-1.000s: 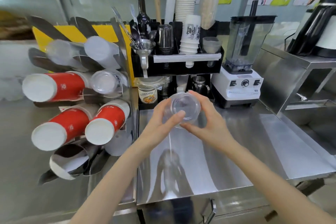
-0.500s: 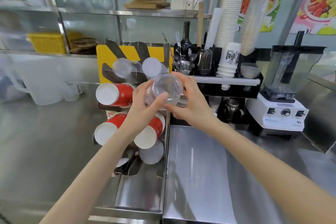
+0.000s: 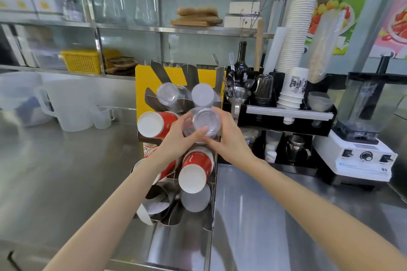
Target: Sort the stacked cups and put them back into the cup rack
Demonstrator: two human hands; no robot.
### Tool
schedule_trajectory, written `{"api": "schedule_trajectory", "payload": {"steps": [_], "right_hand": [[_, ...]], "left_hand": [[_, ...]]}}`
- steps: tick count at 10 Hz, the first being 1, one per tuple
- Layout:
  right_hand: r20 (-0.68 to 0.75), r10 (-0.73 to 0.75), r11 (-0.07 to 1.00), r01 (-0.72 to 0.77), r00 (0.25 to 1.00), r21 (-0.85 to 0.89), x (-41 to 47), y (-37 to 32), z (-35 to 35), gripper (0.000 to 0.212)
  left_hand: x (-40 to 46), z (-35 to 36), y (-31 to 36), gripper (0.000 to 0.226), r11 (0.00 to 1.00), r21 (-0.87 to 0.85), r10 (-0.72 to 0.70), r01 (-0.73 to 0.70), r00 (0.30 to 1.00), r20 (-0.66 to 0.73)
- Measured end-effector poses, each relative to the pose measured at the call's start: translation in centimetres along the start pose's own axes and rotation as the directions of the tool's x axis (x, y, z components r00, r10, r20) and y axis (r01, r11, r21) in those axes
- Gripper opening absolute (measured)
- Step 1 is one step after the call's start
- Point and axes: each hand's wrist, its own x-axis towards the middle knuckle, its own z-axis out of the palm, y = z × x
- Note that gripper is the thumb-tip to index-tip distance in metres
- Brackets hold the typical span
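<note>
Both hands hold a clear plastic cup stack (image 3: pixel 203 122), base toward me, right in front of the cup rack (image 3: pixel 143 77), at its middle row on the right. My left hand (image 3: pixel 176 141) grips it from the lower left, my right hand (image 3: pixel 229 136) from the right. The rack is yellow-backed with steel slots. It holds red paper cup stacks (image 3: pixel 154 124) (image 3: pixel 196 171), a clear stack (image 3: pixel 168 94) and frosted stacks (image 3: pixel 203 94) (image 3: pixel 195 199). My left forearm hides part of the lower left red stack.
A black organiser (image 3: pixel 286 116) with utensils, glasses and white cups stands right of the rack. A tall white cup column (image 3: pixel 295 28) rises behind it. A blender (image 3: pixel 361 130) sits far right. Plastic jugs (image 3: pixel 68 103) stand at the left. Shelves run behind.
The clear cup stack, held in both hands, has travelled from over the steel counter up and left to the rack's middle-right slot. My view turned left.
</note>
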Motion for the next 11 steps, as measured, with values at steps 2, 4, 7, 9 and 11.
{"api": "schedule_trajectory", "payload": {"steps": [2,4,7,9,11], "right_hand": [[0.058,0.091,0.993,-0.087,0.994,-0.074,0.6,1.0,1.0,0.073],[0.123,0.105,0.989,-0.091,0.987,-0.120,0.5,0.6,0.8,0.065],[0.330,0.176,0.963,-0.092,0.928,-0.255,1.8,0.2,-0.8,0.072],[0.466,0.266,0.926,-0.089,0.844,-0.368,2.6,-0.6,-2.6,0.079],[0.426,0.245,0.881,-0.016,0.871,-0.473,4.3,-2.3,-6.2,0.073]], "left_hand": [[0.7,0.5,-0.9,0.053,0.997,0.077,0.006,0.006,0.989,-0.149],[1.3,1.0,-1.0,0.053,0.982,0.165,-0.068,0.093,0.986,-0.152],[3.0,0.6,-0.6,0.048,0.894,0.436,-0.100,0.104,0.994,-0.032],[3.6,0.0,1.3,0.059,0.823,0.562,-0.208,0.082,0.964,0.163],[5.8,-1.8,4.6,0.064,0.714,0.700,-0.110,-0.014,0.985,0.131]]}}
